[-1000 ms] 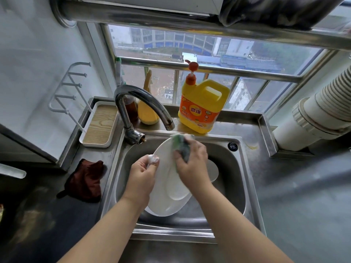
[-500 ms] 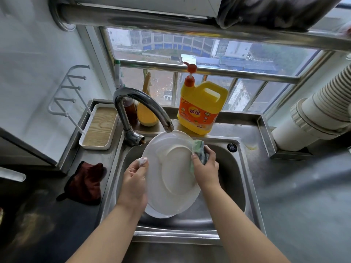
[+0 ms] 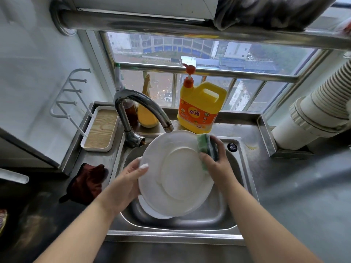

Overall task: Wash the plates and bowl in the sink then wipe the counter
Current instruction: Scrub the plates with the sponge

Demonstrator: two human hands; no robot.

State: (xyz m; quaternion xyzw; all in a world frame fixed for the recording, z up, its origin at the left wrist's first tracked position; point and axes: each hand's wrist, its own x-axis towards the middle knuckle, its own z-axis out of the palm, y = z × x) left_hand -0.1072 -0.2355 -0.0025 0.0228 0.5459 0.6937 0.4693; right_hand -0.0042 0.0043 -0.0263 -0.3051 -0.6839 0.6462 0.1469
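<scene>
While left hand (image 3: 125,179) grips plate (image 3: 176,173), right hand (image 3: 216,164) has slid sponge (image 3: 206,147) rimward.

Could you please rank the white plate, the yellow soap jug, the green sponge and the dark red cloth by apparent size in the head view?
1. White plate
2. Yellow soap jug
3. Dark red cloth, though close to the jug
4. Green sponge, partly hidden by fingers

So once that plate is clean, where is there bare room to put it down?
Bare steel counter right of the sink, below the white duct. The left side is crowded: dark red cloth, wooden tray. Bottles line the ledge behind the faucet.
</scene>
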